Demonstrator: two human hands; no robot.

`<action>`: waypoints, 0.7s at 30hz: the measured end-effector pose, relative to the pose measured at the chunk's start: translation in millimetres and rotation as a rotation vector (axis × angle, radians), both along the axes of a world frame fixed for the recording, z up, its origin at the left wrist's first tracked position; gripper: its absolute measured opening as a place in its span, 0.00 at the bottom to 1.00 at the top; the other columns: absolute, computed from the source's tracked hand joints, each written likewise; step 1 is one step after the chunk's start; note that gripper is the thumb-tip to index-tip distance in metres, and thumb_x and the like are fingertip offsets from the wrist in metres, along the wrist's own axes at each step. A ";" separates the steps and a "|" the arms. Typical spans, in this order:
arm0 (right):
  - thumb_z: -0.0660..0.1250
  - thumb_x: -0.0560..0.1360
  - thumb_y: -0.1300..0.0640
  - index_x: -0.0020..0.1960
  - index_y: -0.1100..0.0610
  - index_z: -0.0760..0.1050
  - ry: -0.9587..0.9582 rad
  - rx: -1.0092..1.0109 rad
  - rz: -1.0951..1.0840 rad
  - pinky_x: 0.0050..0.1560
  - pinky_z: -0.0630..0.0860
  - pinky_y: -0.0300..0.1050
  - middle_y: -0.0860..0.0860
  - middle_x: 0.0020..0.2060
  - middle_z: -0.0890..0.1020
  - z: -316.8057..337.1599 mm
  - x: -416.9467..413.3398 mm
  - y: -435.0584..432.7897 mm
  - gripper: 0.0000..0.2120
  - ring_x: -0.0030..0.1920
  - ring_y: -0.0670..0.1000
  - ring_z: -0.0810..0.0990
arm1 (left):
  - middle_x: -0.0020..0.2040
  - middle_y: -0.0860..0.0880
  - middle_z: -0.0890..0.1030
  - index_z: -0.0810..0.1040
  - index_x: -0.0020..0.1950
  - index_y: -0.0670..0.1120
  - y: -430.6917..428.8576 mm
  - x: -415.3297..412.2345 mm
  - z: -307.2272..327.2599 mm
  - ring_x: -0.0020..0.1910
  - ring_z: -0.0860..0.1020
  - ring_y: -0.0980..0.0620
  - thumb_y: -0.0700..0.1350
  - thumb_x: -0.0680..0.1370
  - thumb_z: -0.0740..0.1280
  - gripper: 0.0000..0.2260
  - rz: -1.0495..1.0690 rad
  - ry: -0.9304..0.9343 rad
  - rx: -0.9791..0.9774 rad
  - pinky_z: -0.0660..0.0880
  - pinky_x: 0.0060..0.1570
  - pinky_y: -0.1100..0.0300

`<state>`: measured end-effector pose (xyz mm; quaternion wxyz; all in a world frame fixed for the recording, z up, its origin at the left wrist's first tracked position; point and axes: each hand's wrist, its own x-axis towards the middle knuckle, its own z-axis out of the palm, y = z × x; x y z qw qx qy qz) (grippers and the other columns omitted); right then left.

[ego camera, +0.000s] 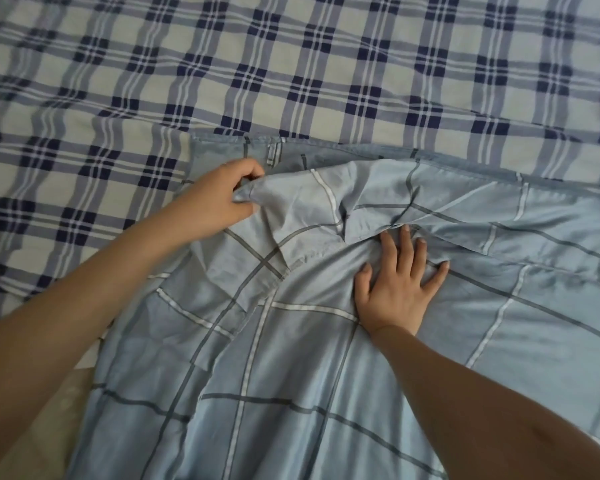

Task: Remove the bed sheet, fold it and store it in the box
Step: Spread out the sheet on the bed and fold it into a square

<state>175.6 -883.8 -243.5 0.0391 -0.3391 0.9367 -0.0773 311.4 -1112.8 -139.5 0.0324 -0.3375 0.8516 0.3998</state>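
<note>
- I'm watching the blue bed sheet (291, 393) lying rumpled across the lower centre and right of the frame, on top of the plaid cover (222, 64) filling the upper half.
- Left hand (222, 195), just left of centre, is pinching a folded-over flap of the sheet, fingers curled round it.
- Right hand (399, 289), centre, is pressing flat on the sheet, fingers spread, gripping nothing.

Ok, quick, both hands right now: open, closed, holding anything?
Left hand: closed, gripping a bunched fold of the blue sheet.
Right hand: open, fingers spread, pressing flat on the blue sheet.
</note>
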 end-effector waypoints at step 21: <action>0.52 0.72 0.45 0.70 0.53 0.66 0.004 -0.002 -0.005 0.70 0.46 0.68 0.54 0.73 0.65 1.6 0.7 -0.1 0.28 0.72 0.59 0.61 | 0.30 0.54 0.68 0.67 0.43 0.47 3.9 -10.0 -37.1 0.28 0.67 0.56 0.46 0.81 0.60 0.07 0.348 0.116 -0.402 0.61 0.28 0.60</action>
